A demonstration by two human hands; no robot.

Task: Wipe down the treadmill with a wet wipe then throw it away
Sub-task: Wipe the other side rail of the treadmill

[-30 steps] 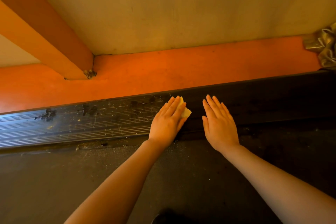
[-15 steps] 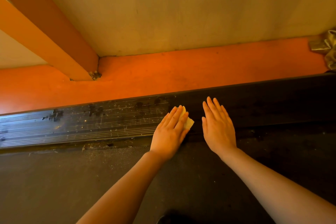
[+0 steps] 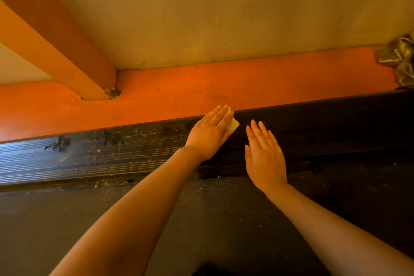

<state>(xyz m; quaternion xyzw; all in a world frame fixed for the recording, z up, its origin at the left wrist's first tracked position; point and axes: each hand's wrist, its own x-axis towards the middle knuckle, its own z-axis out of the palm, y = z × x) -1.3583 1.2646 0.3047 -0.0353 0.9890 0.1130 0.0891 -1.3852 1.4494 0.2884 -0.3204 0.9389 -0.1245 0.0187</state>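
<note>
1. Nearest: treadmill belt (image 3: 112,219), dark, with specks of lint along its far edge. Both forearms cross it.
2. Right hand (image 3: 264,157): fingers straight, flat on the side rail (image 3: 89,157), holding nothing. Looks like a brace, judging by the pose.
3. Left hand (image 3: 209,135): fingers straight, pressing the wet wipe (image 3: 231,123) down on the rail near its far edge. A pale corner of the wipe pokes out past the fingers; the rest is under the palm.
4. Progress: rail to the left of the left hand is dusty, with dark smudges and white flecks in the grooves, so it reads as not wiped. Rail to the right is dark and in shadow; cannot tell if it is clean. Belt debris also remains. My call: mid-wipe, a good part left, disposal not started.
5. Containers: no bin or wipe pack in view.
6. Far: orange floor (image 3: 246,87), an orange post (image 3: 56,36) meeting it at the left, beige wall (image 3: 224,11), crumpled shiny material (image 3: 401,58) at the far right edge.
</note>
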